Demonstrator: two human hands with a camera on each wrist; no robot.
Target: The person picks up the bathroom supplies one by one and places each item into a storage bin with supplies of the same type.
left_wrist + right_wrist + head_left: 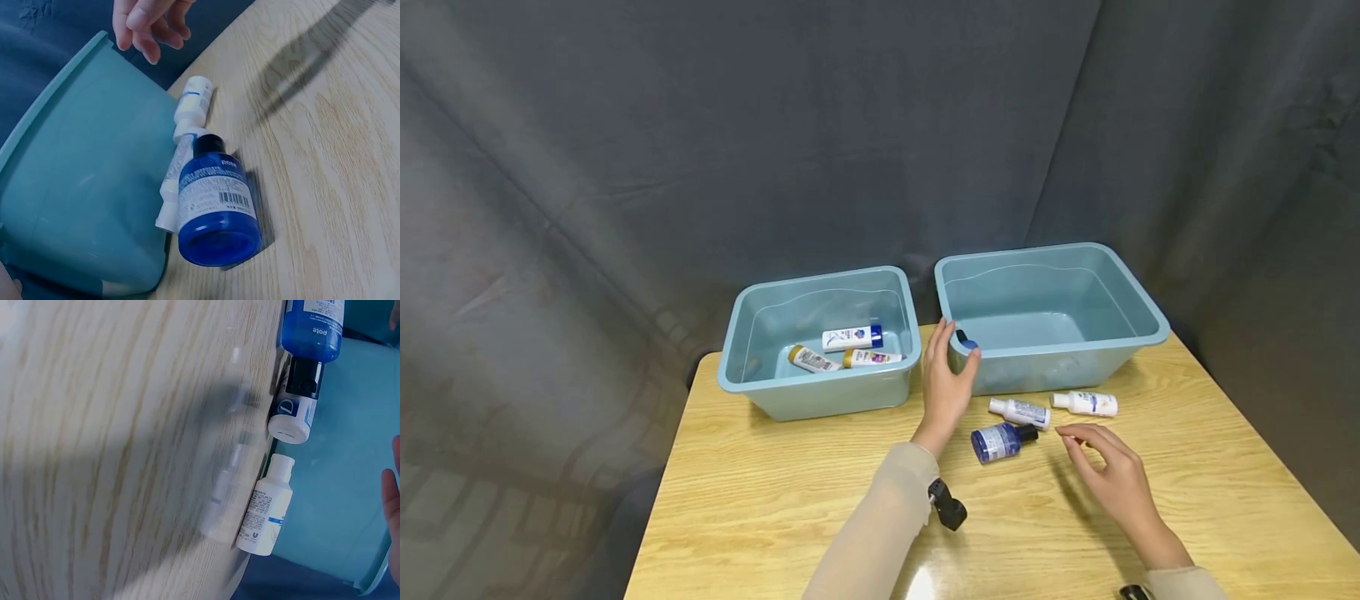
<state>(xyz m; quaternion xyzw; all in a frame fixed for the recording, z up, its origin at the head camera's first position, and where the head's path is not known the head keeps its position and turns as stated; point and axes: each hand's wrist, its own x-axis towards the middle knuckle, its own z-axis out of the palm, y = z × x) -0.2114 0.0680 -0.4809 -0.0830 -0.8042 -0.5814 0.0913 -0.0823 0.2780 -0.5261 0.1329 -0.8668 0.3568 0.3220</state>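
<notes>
My left hand is at the front left corner of the right tub, its fingers fairly straight and its thumb by the rim. Just inside that corner, a dark blue bottle with a black cap shows in part beside the hand. My right hand hovers over the table with fingers loosely bent and nothing in them. Ahead of it lie a blue bottle with a black cap, a white bottle and another white bottle, all on their sides. The blue bottle's label faces up in the left wrist view.
The left tub holds a white bottle with a blue cap and two gold-capped bottles, one of them a white bottle. Both tubs stand at the back of the wooden table, before a dark grey curtain.
</notes>
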